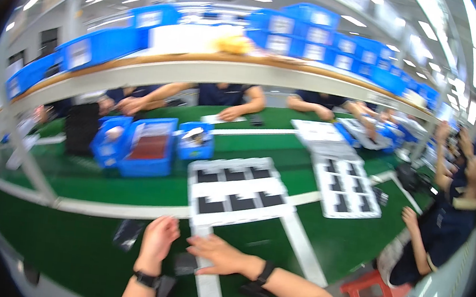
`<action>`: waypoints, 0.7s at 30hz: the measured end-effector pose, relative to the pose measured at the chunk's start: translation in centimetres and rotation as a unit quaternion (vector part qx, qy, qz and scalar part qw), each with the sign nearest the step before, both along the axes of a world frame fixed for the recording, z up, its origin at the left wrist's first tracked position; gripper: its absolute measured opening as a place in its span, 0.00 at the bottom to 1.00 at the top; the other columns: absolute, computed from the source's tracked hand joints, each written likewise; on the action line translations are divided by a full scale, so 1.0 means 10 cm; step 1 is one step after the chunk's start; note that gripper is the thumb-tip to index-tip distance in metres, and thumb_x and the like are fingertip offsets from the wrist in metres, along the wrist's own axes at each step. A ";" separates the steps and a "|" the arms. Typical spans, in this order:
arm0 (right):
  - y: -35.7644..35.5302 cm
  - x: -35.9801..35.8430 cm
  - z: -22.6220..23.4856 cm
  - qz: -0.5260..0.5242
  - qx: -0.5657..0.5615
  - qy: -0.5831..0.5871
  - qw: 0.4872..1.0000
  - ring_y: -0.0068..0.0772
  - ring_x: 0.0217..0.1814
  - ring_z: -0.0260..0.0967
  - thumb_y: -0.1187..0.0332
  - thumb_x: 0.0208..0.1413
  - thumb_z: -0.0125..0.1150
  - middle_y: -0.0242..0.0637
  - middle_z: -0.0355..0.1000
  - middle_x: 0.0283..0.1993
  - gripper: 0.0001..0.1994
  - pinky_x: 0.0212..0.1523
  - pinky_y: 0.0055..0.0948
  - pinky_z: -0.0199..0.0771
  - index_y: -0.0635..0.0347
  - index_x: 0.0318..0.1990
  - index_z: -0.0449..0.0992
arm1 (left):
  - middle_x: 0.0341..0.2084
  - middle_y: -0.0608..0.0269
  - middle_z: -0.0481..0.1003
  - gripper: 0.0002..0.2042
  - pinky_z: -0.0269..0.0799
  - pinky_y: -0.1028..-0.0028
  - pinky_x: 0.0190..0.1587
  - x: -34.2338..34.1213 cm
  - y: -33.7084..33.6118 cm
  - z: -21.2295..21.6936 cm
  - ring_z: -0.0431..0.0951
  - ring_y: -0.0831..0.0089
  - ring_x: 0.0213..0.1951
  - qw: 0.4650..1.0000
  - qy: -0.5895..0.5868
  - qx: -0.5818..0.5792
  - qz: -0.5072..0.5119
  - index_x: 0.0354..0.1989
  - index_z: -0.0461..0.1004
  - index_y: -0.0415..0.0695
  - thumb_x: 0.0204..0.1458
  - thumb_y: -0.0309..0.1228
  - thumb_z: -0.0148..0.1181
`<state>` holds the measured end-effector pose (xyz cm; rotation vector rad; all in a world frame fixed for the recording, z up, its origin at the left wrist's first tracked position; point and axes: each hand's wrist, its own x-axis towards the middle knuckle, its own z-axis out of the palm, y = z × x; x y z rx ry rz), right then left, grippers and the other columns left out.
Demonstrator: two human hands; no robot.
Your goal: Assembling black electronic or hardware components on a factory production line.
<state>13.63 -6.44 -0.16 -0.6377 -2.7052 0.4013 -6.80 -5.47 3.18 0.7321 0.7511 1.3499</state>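
Note:
My left hand (pixel 159 237) is raised over the green work surface (pixel 96 249), just before the near edge of a white tray (pixel 193 193). Its fingers are curled and somewhat blurred, and anything inside them is hidden. To its right my right hand (pixel 221 255) lies low with fingers stretched out and apart, pointing left. Close under that hand is a dark flat piece (pixel 185 263). The tray carries black rectangular pieces (pixel 227 205) in two rows. Left of my left hand rests a dark, shiny flat packet (pixel 128 234).
Blue bins (pixel 146 165) with parts stand at the middle left, beside a black stack (pixel 81 128). Another white tray (pixel 335 212) lies right. A shelf (pixel 200 67) with blue boxes crosses above. Co-workers sit opposite; a person (pixel 441 237) sits at right near a red stool (pixel 370 296).

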 end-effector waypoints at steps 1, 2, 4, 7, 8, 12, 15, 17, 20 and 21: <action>0.00 -0.04 0.00 0.003 -0.011 0.002 1.000 0.45 0.67 0.41 0.50 0.47 0.54 0.48 0.47 0.63 0.32 0.62 0.48 0.42 0.60 0.56 0.60 | 0.21 0.67 0.68 0.06 0.64 0.79 0.25 -0.01 -0.05 0.04 0.67 0.80 0.23 0.999 0.043 0.000 0.030 0.28 0.68 0.40 0.53 0.28 0.47; 0.00 -0.05 -0.03 0.000 -0.023 0.012 1.000 0.45 0.67 0.40 0.51 0.46 0.55 0.48 0.47 0.63 0.31 0.62 0.48 0.41 0.61 0.55 0.61 | 0.21 0.66 0.68 0.05 0.66 0.79 0.25 -0.03 -0.09 0.03 0.68 0.80 0.23 0.996 0.082 0.010 0.046 0.28 0.68 0.39 0.52 0.28 0.48; -0.01 -0.03 -0.10 -0.003 -0.043 0.033 0.999 0.45 0.67 0.39 0.54 0.45 0.57 0.48 0.47 0.63 0.30 0.62 0.48 0.39 0.62 0.54 0.62 | 0.20 0.66 0.68 0.07 0.66 0.79 0.25 -0.10 -0.08 -0.06 0.69 0.79 0.22 0.985 0.164 0.020 0.046 0.28 0.68 0.39 0.52 0.29 0.49; -0.02 -0.01 -0.11 0.013 -0.077 0.057 0.995 0.45 0.68 0.37 0.58 0.43 0.59 0.49 0.47 0.64 0.30 0.63 0.48 0.36 0.63 0.53 0.63 | 0.18 0.67 0.67 0.08 0.63 0.79 0.24 -0.17 -0.08 -0.08 0.70 0.76 0.22 0.983 0.184 -0.017 0.021 0.27 0.67 0.42 0.53 0.34 0.47; -0.02 0.01 -0.13 0.011 -0.088 0.055 0.995 0.45 0.68 0.36 0.58 0.43 0.59 0.48 0.46 0.64 0.30 0.63 0.48 0.35 0.64 0.54 0.62 | 0.18 0.66 0.68 0.07 0.64 0.79 0.26 -0.19 -0.05 -0.13 0.71 0.75 0.23 0.983 0.181 -0.021 0.002 0.29 0.67 0.42 0.52 0.33 0.49; -0.01 -0.01 -0.11 -0.004 0.065 0.081 0.995 0.42 0.57 0.58 0.54 0.50 0.55 0.51 0.62 0.53 0.21 0.55 0.43 0.55 0.58 0.47 0.70 | 0.28 0.61 0.73 0.09 0.68 0.76 0.30 -0.12 -0.11 -0.01 0.74 0.69 0.30 0.975 0.210 -0.035 -0.062 0.35 0.70 0.39 0.52 0.33 0.52; 0.01 -0.02 -0.12 0.022 0.008 0.060 0.998 0.38 0.62 0.52 0.51 0.50 0.55 0.49 0.58 0.57 0.22 0.58 0.51 0.47 0.52 0.50 0.69 | 0.30 0.62 0.73 0.11 0.69 0.78 0.34 -0.13 -0.09 -0.01 0.75 0.73 0.33 0.969 0.231 -0.032 -0.079 0.37 0.70 0.39 0.53 0.33 0.51; 0.01 -0.02 -0.03 0.035 -0.122 0.090 0.988 0.45 0.65 0.45 0.65 0.43 0.59 0.48 0.56 0.58 0.25 0.62 0.46 0.43 0.66 0.49 0.65 | 0.31 0.59 0.73 0.11 0.69 0.78 0.34 -0.13 -0.14 0.09 0.75 0.71 0.34 0.967 0.243 -0.038 -0.064 0.40 0.69 0.38 0.52 0.32 0.52; -0.03 0.02 0.17 0.026 -0.148 0.119 0.982 0.42 0.63 0.49 0.67 0.43 0.59 0.46 0.59 0.54 0.23 0.61 0.43 0.46 0.64 0.49 0.64 | 0.24 0.59 0.73 0.09 0.70 0.77 0.36 -0.24 -0.07 -0.06 0.75 0.69 0.30 0.914 0.344 0.054 -0.206 0.37 0.67 0.38 0.49 0.29 0.53; -0.03 0.04 0.17 0.022 -0.149 0.119 0.981 0.41 0.63 0.49 0.66 0.43 0.59 0.46 0.59 0.55 0.25 0.61 0.42 0.45 0.62 0.50 0.63 | 0.33 0.50 0.75 0.19 0.71 0.75 0.41 -0.30 -0.02 -0.10 0.76 0.63 0.33 0.880 0.369 0.054 -0.293 0.48 0.61 0.37 0.48 0.29 0.55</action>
